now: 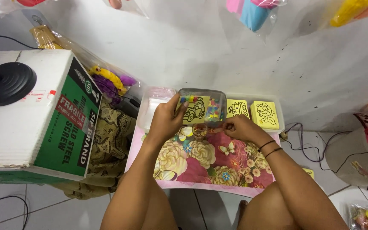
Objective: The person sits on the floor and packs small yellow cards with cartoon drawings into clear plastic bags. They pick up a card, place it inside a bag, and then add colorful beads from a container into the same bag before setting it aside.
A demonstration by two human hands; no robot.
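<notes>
My left hand (165, 119) grips the left edge of a small clear plastic box (202, 105), tilted up over the table; it holds a yellow card with a car drawing and several coloured beads. My right hand (237, 126) rests under the box's right corner, fingers pinched together; what it pinches is too small to tell. A small clear cup (199, 130) stands on the flowered table (201, 164) just below the box, between both hands. Two black bands circle my right wrist.
A long clear tray (278, 111) by the wall holds yellow picture cards (265, 114). A white and green cardboard box (39, 115) with a black lamp base (6, 83) stands left. Bagged toys hang above. Cables run along the floor at right.
</notes>
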